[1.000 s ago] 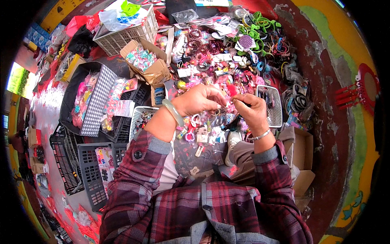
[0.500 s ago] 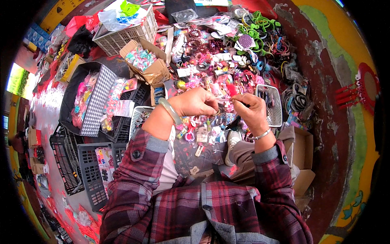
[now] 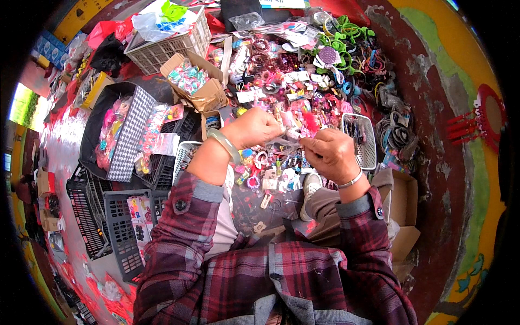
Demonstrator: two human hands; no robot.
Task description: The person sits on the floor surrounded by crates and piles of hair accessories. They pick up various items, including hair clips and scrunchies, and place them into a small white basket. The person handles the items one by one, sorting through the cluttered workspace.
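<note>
Over a pile of small colourful hair accessories [image 3: 303, 97], my left hand [image 3: 252, 129] and my right hand [image 3: 331, 155] are both closed in a pinch. Between them stretches a thin, see-through strip that looks like a small clear plastic bag [image 3: 286, 145]. Its far ends are hidden in my fingers, and I cannot make out any contents. A fluffy red hair ornament [image 3: 310, 123] shows just beyond my right fingertips. Close to my right hand stands a white perforated basket [image 3: 369, 142] with dark items inside. Another white basket [image 3: 181, 158] is partly behind my left forearm.
An open cardboard box [image 3: 214, 97] of wrapped pastel pieces sits at the far left, near a beige crate [image 3: 181, 46]. Left of me are a black-and-white fabric box [image 3: 127, 141] and dark plastic crates [image 3: 120, 233]. Green headbands [image 3: 352, 32] lie far right; an empty carton [image 3: 403, 197] stands nearer.
My hands have moved farther apart, the left one up and left, the right one down. The clear plastic between them now shows more stretched out.
</note>
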